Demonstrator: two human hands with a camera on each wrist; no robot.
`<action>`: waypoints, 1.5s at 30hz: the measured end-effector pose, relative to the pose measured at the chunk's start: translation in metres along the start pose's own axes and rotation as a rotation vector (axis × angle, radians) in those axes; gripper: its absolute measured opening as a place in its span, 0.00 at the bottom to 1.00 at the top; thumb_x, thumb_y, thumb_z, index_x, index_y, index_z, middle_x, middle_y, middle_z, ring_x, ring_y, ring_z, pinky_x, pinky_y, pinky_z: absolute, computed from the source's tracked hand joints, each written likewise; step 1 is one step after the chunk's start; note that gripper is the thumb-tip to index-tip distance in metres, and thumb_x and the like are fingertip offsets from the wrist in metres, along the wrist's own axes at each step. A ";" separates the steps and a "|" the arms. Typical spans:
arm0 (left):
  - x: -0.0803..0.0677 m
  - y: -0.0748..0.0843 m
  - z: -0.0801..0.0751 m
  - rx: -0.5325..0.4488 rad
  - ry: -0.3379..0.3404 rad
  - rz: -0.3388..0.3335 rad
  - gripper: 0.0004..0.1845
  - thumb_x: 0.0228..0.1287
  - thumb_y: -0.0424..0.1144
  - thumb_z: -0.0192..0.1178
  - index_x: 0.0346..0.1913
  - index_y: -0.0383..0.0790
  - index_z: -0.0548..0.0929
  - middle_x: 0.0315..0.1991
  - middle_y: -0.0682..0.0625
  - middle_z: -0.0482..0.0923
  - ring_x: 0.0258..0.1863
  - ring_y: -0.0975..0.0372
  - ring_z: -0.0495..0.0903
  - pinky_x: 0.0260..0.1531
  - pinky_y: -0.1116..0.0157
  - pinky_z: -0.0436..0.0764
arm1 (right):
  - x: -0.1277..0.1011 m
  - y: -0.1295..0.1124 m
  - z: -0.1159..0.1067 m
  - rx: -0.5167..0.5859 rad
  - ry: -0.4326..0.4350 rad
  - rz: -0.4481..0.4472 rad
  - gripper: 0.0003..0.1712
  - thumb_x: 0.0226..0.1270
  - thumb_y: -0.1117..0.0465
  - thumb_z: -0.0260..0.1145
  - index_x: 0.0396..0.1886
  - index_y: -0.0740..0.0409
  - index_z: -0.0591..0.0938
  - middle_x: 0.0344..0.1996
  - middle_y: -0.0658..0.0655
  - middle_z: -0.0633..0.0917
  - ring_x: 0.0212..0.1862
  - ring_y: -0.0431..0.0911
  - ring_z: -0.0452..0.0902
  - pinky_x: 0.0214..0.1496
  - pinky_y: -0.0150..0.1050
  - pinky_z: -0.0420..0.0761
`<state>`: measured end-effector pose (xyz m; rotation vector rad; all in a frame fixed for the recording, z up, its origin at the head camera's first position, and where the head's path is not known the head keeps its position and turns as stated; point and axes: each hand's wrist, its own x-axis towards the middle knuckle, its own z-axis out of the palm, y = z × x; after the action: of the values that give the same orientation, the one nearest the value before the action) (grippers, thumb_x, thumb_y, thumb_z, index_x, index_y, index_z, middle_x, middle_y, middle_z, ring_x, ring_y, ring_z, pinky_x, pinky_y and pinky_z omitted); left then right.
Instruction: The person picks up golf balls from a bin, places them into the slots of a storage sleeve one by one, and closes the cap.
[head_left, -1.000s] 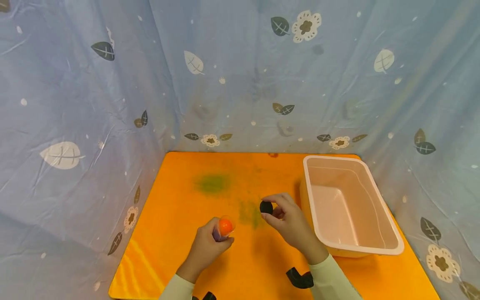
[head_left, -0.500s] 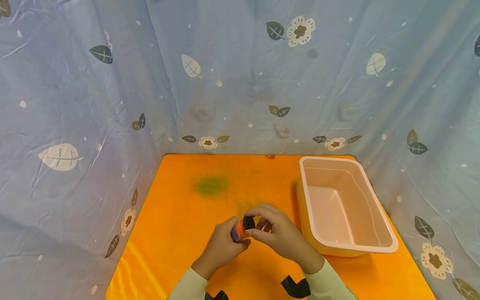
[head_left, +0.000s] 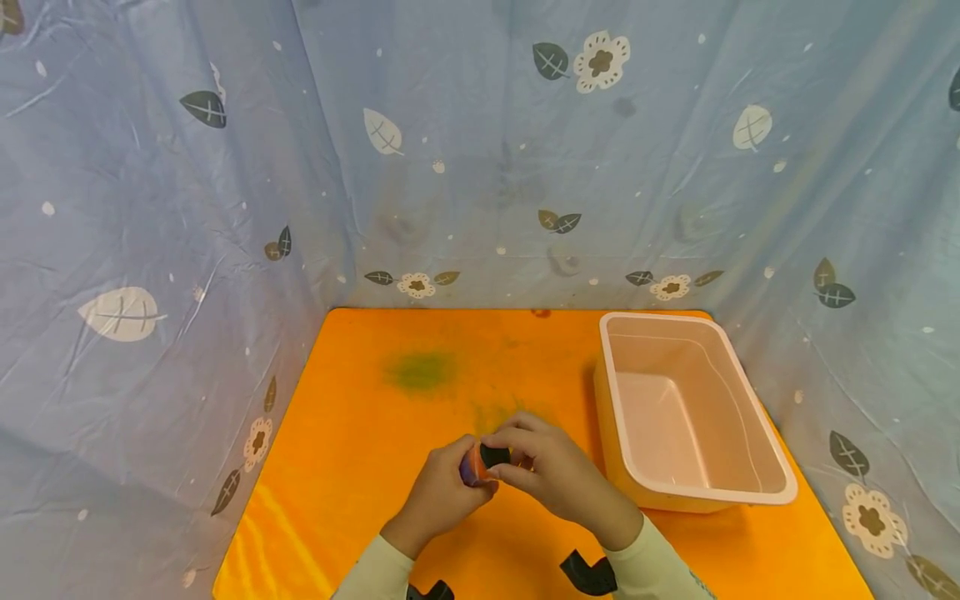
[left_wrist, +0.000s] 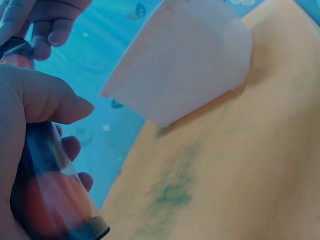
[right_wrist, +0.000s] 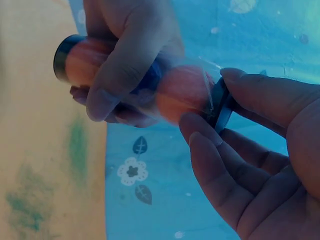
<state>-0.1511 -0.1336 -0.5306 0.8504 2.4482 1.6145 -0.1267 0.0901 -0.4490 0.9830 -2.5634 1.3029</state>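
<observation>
Holding, in my left hand [head_left: 442, 492]: one clear tube [right_wrist: 135, 77] of orange balls, fingers wrapped round its middle, raised above the orange table [head_left: 360, 433]. Pinched in my right hand [head_left: 558, 479]: one black cap [right_wrist: 222, 107], thumb and fingertips clamped on its rim, pressed against the tube's open end. Beside my right hand: one pink tub [head_left: 693, 408], standing on the table.

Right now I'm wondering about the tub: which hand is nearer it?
Right. The right hand pinches a black cap just left of the tub, while the left hand, gripping the tube, sits farther left.
</observation>
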 end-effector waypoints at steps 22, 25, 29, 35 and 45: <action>0.006 -0.021 0.008 0.065 -0.163 -0.087 0.17 0.61 0.24 0.71 0.46 0.48 0.83 0.26 0.58 0.75 0.17 0.69 0.67 0.18 0.70 0.69 | 0.001 0.024 0.007 -0.036 -0.185 0.022 0.13 0.71 0.61 0.78 0.53 0.54 0.91 0.44 0.45 0.83 0.36 0.33 0.76 0.39 0.30 0.81; 0.011 -0.022 0.010 -0.003 -0.150 -0.081 0.17 0.68 0.30 0.73 0.56 0.47 0.85 0.39 0.57 0.85 0.30 0.68 0.83 0.31 0.69 0.82 | -0.001 0.027 0.008 -0.020 -0.134 0.067 0.16 0.74 0.60 0.77 0.58 0.53 0.89 0.48 0.45 0.83 0.36 0.35 0.75 0.38 0.33 0.81; 0.021 -0.017 0.014 -0.098 -0.086 -0.042 0.21 0.74 0.40 0.74 0.65 0.49 0.83 0.52 0.57 0.87 0.47 0.63 0.87 0.47 0.63 0.86 | -0.002 0.028 0.005 0.001 0.001 0.064 0.21 0.76 0.60 0.76 0.66 0.52 0.86 0.56 0.46 0.84 0.40 0.37 0.78 0.44 0.39 0.85; 0.036 -0.012 0.018 -0.100 -0.007 -0.074 0.20 0.67 0.50 0.79 0.56 0.53 0.83 0.44 0.56 0.82 0.44 0.60 0.83 0.48 0.56 0.83 | -0.014 0.038 -0.003 -0.009 0.299 -0.035 0.24 0.72 0.70 0.76 0.65 0.56 0.85 0.55 0.53 0.85 0.37 0.39 0.82 0.41 0.40 0.87; 0.055 -0.032 0.028 -0.083 0.046 -0.161 0.23 0.63 0.48 0.83 0.54 0.49 0.81 0.40 0.51 0.79 0.40 0.58 0.79 0.43 0.53 0.79 | -0.052 0.065 0.012 0.021 0.383 0.179 0.16 0.74 0.70 0.74 0.57 0.54 0.88 0.48 0.49 0.86 0.32 0.40 0.79 0.35 0.37 0.85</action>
<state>-0.2002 -0.0930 -0.5586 0.5942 2.3907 1.6815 -0.1211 0.1344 -0.5202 0.4556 -2.3830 1.4033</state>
